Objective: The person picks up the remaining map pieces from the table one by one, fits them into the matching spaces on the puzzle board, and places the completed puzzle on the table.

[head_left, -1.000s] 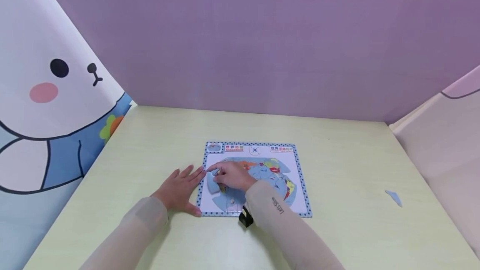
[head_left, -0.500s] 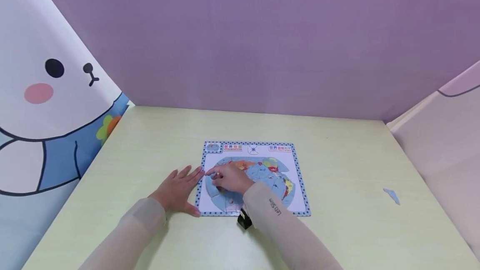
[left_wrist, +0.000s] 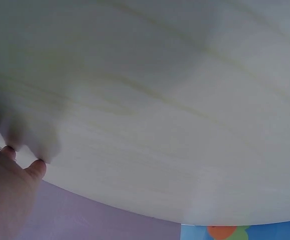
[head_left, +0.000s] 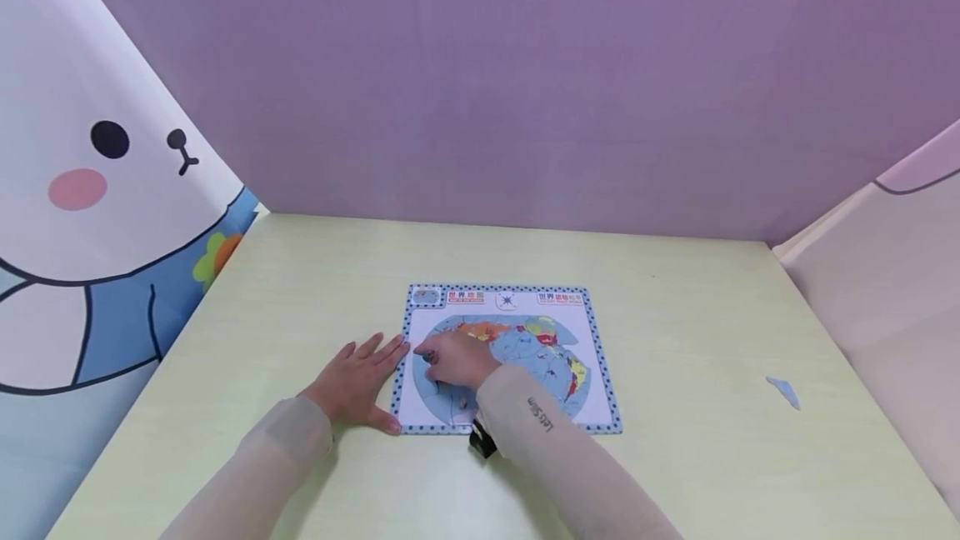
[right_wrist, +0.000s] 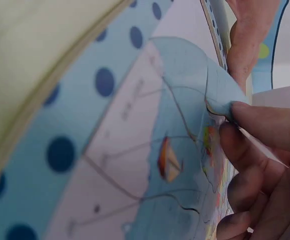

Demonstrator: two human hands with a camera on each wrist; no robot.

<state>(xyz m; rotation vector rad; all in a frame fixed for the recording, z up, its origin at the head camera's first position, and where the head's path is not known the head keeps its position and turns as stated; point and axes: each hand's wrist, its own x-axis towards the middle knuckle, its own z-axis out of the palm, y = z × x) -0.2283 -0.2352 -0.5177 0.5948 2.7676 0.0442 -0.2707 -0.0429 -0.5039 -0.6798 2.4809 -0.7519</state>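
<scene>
A world-map puzzle lies flat on the table in its dotted blue frame. My left hand rests with spread fingers along the board's left edge, fingertips and thumb touching the frame. My right hand is over the left part of the map. In the right wrist view, the right hand's thumb and a finger meet at the edge of a light-blue puzzle piece; the other fingers are curled. The head view hides much of this contact. A loose blue piece lies far to the right.
The pale wooden table ends at a purple backdrop. A cartoon cloth hangs at left and a pale cloth at right. A small black device sits at my right wrist.
A blue piece that lay skewed at the map's left edge now sits in line with its neighbours. My right hand has shifted slightly; my left hand stays on the board's edge.
</scene>
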